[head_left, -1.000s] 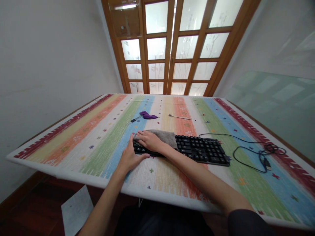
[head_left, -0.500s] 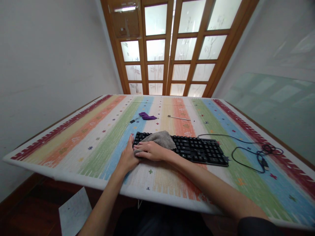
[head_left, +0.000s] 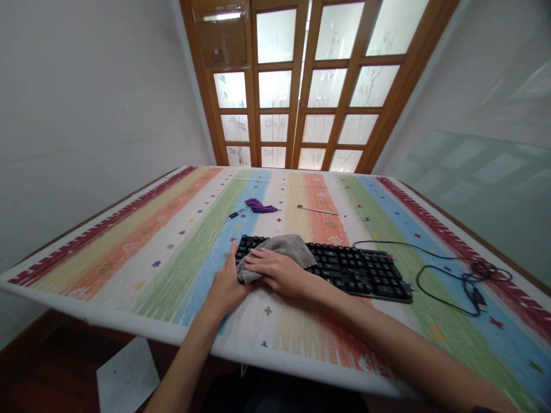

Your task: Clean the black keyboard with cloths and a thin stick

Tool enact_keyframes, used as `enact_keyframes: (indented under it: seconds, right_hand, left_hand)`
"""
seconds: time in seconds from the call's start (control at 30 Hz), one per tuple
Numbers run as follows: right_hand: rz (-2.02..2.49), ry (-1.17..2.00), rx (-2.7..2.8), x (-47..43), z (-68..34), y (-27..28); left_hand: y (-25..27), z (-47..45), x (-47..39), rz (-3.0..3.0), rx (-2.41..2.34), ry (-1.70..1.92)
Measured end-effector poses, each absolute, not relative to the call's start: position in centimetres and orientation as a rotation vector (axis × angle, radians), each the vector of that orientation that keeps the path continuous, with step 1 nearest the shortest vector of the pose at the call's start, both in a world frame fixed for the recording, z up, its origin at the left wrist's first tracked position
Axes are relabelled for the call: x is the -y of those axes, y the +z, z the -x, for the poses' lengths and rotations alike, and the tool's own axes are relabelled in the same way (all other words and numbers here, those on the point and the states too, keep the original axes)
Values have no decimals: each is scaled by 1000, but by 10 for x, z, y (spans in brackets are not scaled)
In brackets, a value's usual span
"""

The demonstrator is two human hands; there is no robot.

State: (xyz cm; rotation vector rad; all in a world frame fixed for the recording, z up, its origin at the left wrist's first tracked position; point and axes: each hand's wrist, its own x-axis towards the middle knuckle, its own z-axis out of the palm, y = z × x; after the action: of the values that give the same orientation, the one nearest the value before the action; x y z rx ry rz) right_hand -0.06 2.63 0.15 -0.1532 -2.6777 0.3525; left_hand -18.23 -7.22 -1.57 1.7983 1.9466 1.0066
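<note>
Right hand: fingers long and slightly parted, laid over a soft gray fabric cloth and holding it down; thumb mostly hidden, so any pinch beneath the palm cannot be judged. The cloth is bunched, its near-left end folded beside the fingertips, its far part spread over the keys.

Left hand: set against the left end of a long black plastic keyboard, index finger extended along that edge. Thumb concealed near the right hand and cloth; how firmly the fingers close on the end cannot be told.

Keyboard: flat on the table, near the person, its left portion partly under the cloth, number-pad end exposed at right. A thin black cable leaves its far side and lies in loose loops at right, ending in a USB plug.

Beyond the keyboard: a crumpled purple fabric piece, with a small dark rectangular item just left of it; farther right, a slender pale stick with a dark head.

Support: multicolored striped tablecloth. Surroundings: wood-framed doors with frosted panes behind; a white sheet below the table edge, lower left.
</note>
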Motion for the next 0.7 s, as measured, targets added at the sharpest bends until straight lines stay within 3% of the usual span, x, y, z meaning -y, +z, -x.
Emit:
enact_keyframes:
  seconds: [0.27,0.47,0.7]
  right_hand:
    - [378,234,2475,-40,35,11]
    - [224,225,2652,-41,57,11]
    - [385,171,2833,-36,64,23]
  left_hand:
    - [-20,180,71,-1777,-2020,1089]
    - [-22,182,72,-1759,-2044,1176]
    - [-19,180,74,-2104,-1973,1192]
